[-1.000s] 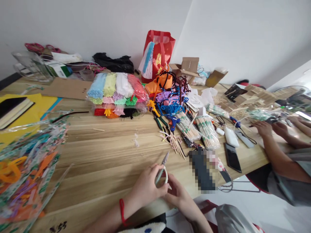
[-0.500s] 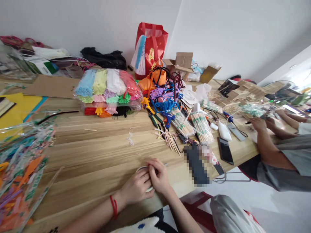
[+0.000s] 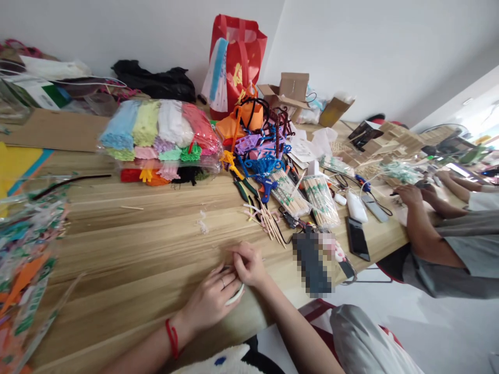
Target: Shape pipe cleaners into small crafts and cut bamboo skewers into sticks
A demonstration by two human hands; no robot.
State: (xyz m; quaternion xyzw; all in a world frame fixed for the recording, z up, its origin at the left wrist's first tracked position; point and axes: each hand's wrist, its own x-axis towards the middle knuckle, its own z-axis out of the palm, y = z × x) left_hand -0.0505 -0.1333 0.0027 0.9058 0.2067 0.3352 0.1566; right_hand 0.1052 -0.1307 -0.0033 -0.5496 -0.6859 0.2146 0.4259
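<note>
My left hand (image 3: 216, 293), with a ring on one finger and a red cord at the wrist, curls over a pale, round-rimmed object (image 3: 236, 296). Most of that object is covered by my fingers, so its kind is unclear. My right hand (image 3: 249, 264) lies against the left one at the object's far side, its fingers bent and closed together. Whatever they pinch is too small or hidden to name. Both hands rest low over the wooden table (image 3: 156, 249), near its front edge. Just beyond lies a small clump of clear, wispy scraps (image 3: 202, 224).
Wooden sticks (image 3: 273, 226), a blue glue gun (image 3: 267, 188) and bagged sticks (image 3: 322, 200) lie ahead right. A phone (image 3: 357, 239) is near the edge. Bagged colourful pipe cleaners (image 3: 156, 135) lie behind; more strips (image 3: 27, 275) are left. A co-worker's hand (image 3: 409, 195) works at right.
The view has shifted slightly, so the table's things sit further left and higher. My right hand's fingers have moved a little towards the far side of the round object; my left keeps its hold.
</note>
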